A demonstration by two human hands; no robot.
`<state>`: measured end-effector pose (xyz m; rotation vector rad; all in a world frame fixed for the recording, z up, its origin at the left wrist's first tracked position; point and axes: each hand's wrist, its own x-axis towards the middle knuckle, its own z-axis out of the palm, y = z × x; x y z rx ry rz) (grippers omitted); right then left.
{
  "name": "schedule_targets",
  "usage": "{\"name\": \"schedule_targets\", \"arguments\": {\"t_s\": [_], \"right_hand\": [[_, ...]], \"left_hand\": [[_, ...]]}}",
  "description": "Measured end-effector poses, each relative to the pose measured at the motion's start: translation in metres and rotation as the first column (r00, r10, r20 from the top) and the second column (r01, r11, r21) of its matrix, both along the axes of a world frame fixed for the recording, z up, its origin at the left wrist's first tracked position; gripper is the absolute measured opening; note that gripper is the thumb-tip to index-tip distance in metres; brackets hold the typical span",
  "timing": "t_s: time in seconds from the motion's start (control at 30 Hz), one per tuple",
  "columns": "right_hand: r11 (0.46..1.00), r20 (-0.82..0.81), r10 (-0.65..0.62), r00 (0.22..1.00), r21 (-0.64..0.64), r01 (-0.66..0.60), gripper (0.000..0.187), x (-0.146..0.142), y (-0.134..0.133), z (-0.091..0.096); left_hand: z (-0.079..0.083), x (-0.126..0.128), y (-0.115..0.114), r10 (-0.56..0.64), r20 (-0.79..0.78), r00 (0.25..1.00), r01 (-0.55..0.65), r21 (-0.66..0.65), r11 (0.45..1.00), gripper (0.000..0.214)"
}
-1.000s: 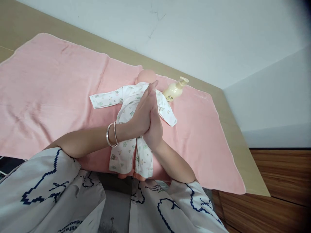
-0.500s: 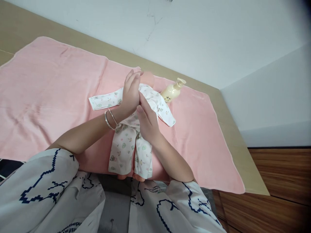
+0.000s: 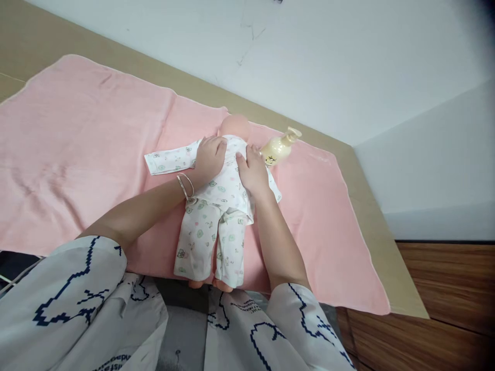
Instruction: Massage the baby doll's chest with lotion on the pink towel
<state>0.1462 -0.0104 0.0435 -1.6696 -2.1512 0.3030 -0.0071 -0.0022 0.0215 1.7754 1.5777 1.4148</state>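
A baby doll (image 3: 232, 175) in a white printed top and trousers lies stretched out, its head away from me; no face shows on it. My left hand (image 3: 211, 157), with two thin bangles at the wrist, rests over the doll's left-side shoulder, fingers curved on the cloth. On the opposite shoulder is my right hand (image 3: 253, 170), its thumb on the upper body and its fingers over the side. Both hands are closed about the upper body. Just beyond my right hand stands or leans a cream pump bottle (image 3: 279, 148).
A pink blanket (image 3: 104, 139) with creases lies under the doll on a pale wooden table (image 3: 371, 226). Behind the table rises a white wall (image 3: 309, 67). Brown wood-grain panels (image 3: 444, 278) are at the lower right.
My hands were pressed together, palm to palm, above the doll. They have parted and come down onto the two sides of its upper body, uncovering the head and chest.
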Motion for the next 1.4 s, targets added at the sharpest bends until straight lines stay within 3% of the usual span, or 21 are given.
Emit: {"name": "schedule_targets", "arguments": {"t_s": [0.07,0.1,0.23,0.37,0.5,0.57,0.63,0.8,0.87,0.93,1.0,1.1,1.17,1.27,1.4], "right_hand": [[0.996,0.072,-0.082,0.994,-0.015,0.084,0.070,-0.010,-0.012,0.004],[0.998,0.102,-0.065,0.993,-0.007,0.066,0.068,-0.016,-0.019,0.006],[0.980,0.144,0.184,0.972,0.047,-0.193,0.057,-0.028,-0.030,0.009],[0.938,0.047,0.331,0.943,0.090,-0.334,0.050,-0.006,-0.004,0.000],[0.978,-0.044,0.190,0.981,0.101,-0.185,0.057,0.012,0.013,-0.008],[0.993,-0.018,0.078,0.997,0.093,-0.076,0.059,0.006,0.005,-0.006],[0.994,0.024,0.044,0.999,0.103,-0.046,0.059,-0.006,-0.010,-0.001],[0.934,0.091,0.345,0.934,0.062,-0.351,0.058,-0.021,-0.025,0.010],[0.926,0.051,0.372,0.927,0.045,-0.374,0.055,-0.014,-0.015,0.009],[0.957,0.003,0.287,0.958,0.038,-0.287,0.054,-0.006,-0.005,0.005],[0.993,-0.025,0.118,0.993,0.036,-0.117,0.058,-0.001,0.000,0.001],[0.997,-0.004,-0.059,0.998,0.055,0.059,0.059,-0.008,-0.011,0.001],[0.997,0.051,-0.020,0.998,0.075,0.017,0.057,-0.018,-0.024,0.003],[0.985,0.144,0.131,0.981,0.096,-0.146,0.056,-0.029,-0.036,0.008],[0.969,0.128,0.232,0.964,0.055,-0.241,0.053,-0.019,-0.021,0.006]], "left_hand": [[-0.002,0.000,0.002,0.035,-0.049,0.998,-0.034,0.013,0.999,0.033],[-0.004,0.000,0.004,0.045,-0.068,0.997,-0.043,0.019,0.999,0.033],[-0.009,-0.002,0.009,0.049,-0.122,0.991,-0.046,0.033,0.998,0.035],[-0.010,-0.002,0.008,0.047,-0.145,0.988,-0.040,0.054,0.998,0.040],[-0.008,-0.001,0.005,0.060,-0.155,0.986,-0.055,0.041,0.998,0.031],[-0.007,-0.001,0.003,0.067,-0.154,0.986,-0.063,0.031,0.998,0.029],[-0.006,-0.001,0.003,0.070,-0.149,0.986,-0.065,0.038,0.997,0.029],[-0.006,-0.001,0.003,0.067,-0.142,0.988,-0.062,0.041,0.997,0.025],[-0.006,-0.001,0.003,0.061,-0.145,0.988,-0.056,0.040,0.998,0.025],[-0.006,-0.001,0.003,0.052,-0.138,0.989,-0.046,0.045,0.998,0.025],[-0.007,-0.001,0.003,0.051,-0.120,0.992,-0.045,0.050,0.998,0.026],[-0.008,-0.002,0.003,0.048,-0.097,0.994,-0.043,0.050,0.998,0.026],[-0.008,-0.002,0.003,0.048,-0.090,0.995,-0.044,0.050,0.998,0.026],[-0.009,-0.002,0.003,0.064,-0.094,0.994,-0.059,0.057,0.997,0.025],[-0.009,-0.001,0.004,0.069,-0.116,0.991,-0.062,0.062,0.996,0.022]]}}
